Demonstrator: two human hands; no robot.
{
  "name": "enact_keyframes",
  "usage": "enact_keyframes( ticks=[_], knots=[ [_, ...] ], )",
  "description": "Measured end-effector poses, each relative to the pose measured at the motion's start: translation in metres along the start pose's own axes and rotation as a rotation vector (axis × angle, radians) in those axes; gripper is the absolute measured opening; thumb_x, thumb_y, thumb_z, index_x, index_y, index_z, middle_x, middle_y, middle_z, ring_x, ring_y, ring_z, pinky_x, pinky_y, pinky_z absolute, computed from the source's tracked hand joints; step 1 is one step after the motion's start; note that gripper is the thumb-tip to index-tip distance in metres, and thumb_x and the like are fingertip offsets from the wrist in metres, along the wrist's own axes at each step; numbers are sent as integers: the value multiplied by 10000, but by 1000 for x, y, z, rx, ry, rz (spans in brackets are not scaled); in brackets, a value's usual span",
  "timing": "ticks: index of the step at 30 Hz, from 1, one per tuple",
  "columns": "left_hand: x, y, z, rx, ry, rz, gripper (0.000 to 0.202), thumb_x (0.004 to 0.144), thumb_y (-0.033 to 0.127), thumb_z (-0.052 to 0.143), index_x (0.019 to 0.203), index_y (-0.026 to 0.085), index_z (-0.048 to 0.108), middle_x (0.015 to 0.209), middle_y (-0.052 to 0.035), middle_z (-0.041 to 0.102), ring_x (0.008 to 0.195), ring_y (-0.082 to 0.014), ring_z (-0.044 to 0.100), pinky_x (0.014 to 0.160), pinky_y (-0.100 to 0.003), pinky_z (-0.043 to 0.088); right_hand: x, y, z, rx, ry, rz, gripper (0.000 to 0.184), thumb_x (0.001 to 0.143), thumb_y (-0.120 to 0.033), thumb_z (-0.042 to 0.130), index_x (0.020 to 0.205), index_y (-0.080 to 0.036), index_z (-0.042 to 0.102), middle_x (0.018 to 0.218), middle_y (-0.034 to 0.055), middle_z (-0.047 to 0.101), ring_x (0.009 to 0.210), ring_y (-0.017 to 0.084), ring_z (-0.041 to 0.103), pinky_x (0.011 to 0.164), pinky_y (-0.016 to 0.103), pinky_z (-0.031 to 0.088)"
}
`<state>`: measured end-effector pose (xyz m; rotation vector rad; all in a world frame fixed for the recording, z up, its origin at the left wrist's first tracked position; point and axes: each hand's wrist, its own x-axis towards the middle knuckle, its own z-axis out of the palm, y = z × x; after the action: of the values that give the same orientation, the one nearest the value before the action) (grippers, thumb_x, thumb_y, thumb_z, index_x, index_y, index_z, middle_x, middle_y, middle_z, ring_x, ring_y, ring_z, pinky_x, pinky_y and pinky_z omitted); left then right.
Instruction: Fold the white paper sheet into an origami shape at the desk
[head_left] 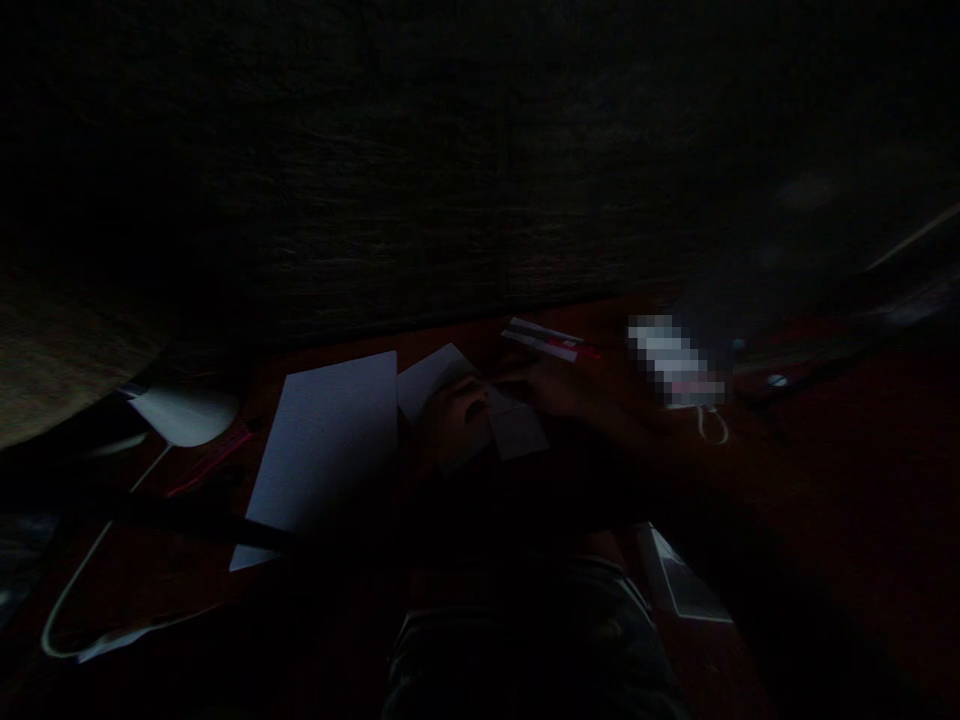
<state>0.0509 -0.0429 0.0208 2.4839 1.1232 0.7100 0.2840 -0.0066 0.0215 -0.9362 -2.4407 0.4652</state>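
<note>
The scene is very dark. My left hand (459,415) and my right hand (551,388) rest together on a small folded piece of white paper (517,430) on a dark reddish surface (825,450). Both hands press on the paper's folds; the fingers are too dim to read clearly. A second part of the folded paper (431,380) sticks out behind my left hand. A large white sheet (326,445) lies just left of the hands.
A red and white pack (551,342) lies behind the hands. A blurred white object (675,365) sits at the right. A white bowl-like shape (184,412) and a white cable (75,590) are at the left. Another sheet (686,585) lies at lower right.
</note>
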Motion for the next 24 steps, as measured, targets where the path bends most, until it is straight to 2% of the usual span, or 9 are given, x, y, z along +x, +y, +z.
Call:
enact_keyframes(
  ticks=[5,10,17,21,24],
  knots=[
    [-1,1,1,-11,14,0,123,934,114,591,903,214,656,1055,-58,672,992,-223,660,918,-407,561,-1,-1,-3,-48,-24,-37,324,929,-113,674,1157,-297,812,1259,59,748,1226,254,646,1067,449,499],
    [-1,2,0,-14,12,-14,127,927,104,593,921,218,648,1073,-60,679,997,-226,665,912,-407,565,-1,-14,-8,-155,-58,-41,295,918,-82,663,1098,-253,822,1265,80,742,1267,309,608,1129,516,444],
    [0,2,0,4,26,-11,124,909,107,588,907,220,640,1061,-66,679,1015,-238,656,927,-417,560,-2,-30,-20,-259,-109,12,283,874,-70,693,1031,-262,829,1265,70,752,1307,356,587,1091,532,456],
    [0,6,-3,3,19,-14,112,908,121,568,907,209,638,1057,-84,677,1002,-252,654,915,-432,560,-6,-28,-25,-214,-134,34,252,864,-79,707,996,-249,838,1231,76,761,1171,328,670,983,472,513],
    [-2,8,-6,24,-9,9,110,893,160,610,979,204,662,1102,-97,675,1056,-276,643,960,-461,553,-9,-25,-23,-165,-118,52,265,855,-65,710,989,-253,838,1192,70,769,1107,293,692,918,405,527]
  ],
)
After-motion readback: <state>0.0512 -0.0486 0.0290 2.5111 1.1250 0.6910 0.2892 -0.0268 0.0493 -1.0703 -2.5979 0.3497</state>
